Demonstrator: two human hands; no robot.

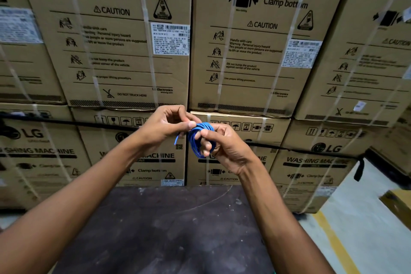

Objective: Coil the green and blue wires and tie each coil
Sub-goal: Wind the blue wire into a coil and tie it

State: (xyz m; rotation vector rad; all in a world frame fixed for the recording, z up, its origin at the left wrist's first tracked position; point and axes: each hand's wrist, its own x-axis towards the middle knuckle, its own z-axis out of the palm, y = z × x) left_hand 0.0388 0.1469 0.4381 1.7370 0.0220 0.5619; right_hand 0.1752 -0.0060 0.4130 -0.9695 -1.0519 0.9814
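My right hand [224, 147] gripping small blue wire coil [201, 138]; left hand [165, 124] pinching loose tail left of coil. Risk: tail slipping, loops springing apart before knot.

The right hand [224, 149] grips a coil of blue wire [200, 140] held up before stacked cardboard boxes [124, 35]. The left hand [164, 124] pinches the coil's top; a short wire end [176, 139] hangs below it.
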